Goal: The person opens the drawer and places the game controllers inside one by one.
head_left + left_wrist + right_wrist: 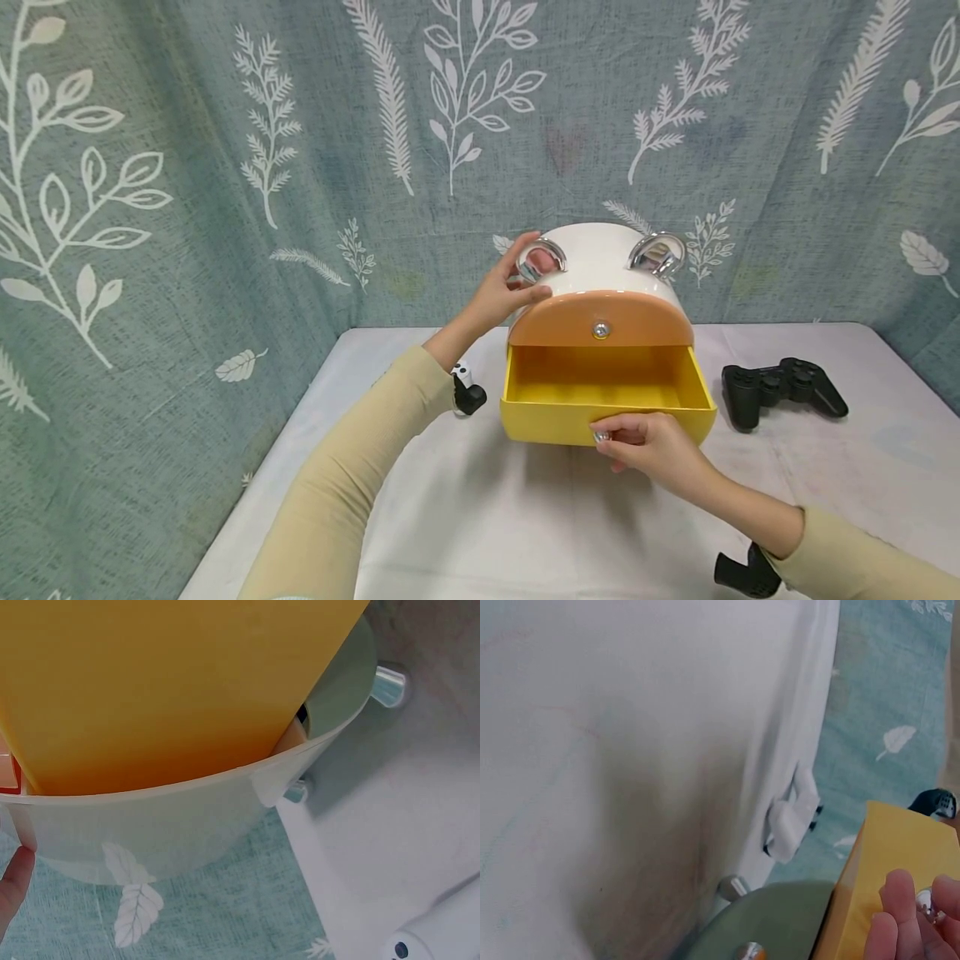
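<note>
A glossy white rounded drawer box (595, 246) stands on the table, with two silver rings on top. Its orange front panel (566, 321) has a silver knob. Below that, a yellow drawer (551, 423) is pulled out, and its visible inside is bare. My left hand (501, 292) rests on the box's upper left, thumb and fingers spread around the left ring; one fingertip touches the rim in the left wrist view. With thumb and fingers, my right hand (660, 450) pinches the small silver drawer knob (925, 902).
A black game controller (783, 390) lies right of the box. Behind my left forearm is a partly hidden white object (461, 371) with black dots, seen more fully as a white object (791, 821) in the right wrist view. A patterned green curtain (450, 217) hangs behind the table.
</note>
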The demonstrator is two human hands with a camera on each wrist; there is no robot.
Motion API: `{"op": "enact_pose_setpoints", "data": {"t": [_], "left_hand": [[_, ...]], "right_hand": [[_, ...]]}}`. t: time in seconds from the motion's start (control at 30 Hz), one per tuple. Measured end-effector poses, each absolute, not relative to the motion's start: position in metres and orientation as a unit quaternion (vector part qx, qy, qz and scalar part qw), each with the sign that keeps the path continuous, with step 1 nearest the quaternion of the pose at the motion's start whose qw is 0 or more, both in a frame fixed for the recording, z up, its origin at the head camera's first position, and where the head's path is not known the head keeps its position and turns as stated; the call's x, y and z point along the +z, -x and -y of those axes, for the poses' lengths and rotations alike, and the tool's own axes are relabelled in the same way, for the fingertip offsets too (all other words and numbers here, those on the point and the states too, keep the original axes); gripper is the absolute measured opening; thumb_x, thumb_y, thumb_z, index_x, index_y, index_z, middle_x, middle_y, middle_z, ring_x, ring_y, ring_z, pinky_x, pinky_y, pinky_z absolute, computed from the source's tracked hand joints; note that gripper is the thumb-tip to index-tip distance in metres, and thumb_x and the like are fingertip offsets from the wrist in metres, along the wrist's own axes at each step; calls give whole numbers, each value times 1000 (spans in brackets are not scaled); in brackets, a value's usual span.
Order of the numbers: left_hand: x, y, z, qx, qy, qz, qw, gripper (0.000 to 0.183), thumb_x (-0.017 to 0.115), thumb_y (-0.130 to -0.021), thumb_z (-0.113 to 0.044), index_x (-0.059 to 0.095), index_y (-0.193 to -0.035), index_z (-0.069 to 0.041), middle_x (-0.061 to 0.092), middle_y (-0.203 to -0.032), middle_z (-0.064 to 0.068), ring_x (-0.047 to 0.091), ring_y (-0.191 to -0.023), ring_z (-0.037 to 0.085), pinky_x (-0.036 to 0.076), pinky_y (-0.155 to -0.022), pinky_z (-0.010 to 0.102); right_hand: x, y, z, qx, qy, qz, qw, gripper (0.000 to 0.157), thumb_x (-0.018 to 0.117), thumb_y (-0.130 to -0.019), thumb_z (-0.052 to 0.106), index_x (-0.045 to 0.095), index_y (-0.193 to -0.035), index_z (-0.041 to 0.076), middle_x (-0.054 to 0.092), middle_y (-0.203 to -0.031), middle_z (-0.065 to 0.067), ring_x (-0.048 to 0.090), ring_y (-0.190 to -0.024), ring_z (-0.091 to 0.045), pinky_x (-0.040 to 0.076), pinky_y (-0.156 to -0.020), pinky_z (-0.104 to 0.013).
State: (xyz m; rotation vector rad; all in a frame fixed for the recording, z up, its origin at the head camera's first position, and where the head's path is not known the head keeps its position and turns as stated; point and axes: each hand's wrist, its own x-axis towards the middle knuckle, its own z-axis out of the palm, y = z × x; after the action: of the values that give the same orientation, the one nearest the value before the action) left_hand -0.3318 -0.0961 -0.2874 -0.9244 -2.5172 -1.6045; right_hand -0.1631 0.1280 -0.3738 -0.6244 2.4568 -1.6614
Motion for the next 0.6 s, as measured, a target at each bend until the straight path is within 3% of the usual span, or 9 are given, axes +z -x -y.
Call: {"op": "enact_pose_setpoints", "data": {"t": [0.2,0.6], "left_hand": [[-288,333,97,-514,301,803,4,74,66,-85,-18,24,-145,-33,23,-150,-3,41,-107,20,36,-100,41],[-289,334,98,-516,300,802,4,74,66,-85,-18,24,-144,-36,23,-149,-5,44,-110,19,37,-99,39]], "right_hand": [[-374,159,-128,-552,214,-804,52,26,66,-83,10,66,-105,-4,68,-93,-14,61,-61,-11,53,-62,-23],[-376,152,-127,-544,202,-813,54,26,67,-82,12,67,-104,-2,68,-91,-13,63,-62,-19,53,-63,-23]]}}
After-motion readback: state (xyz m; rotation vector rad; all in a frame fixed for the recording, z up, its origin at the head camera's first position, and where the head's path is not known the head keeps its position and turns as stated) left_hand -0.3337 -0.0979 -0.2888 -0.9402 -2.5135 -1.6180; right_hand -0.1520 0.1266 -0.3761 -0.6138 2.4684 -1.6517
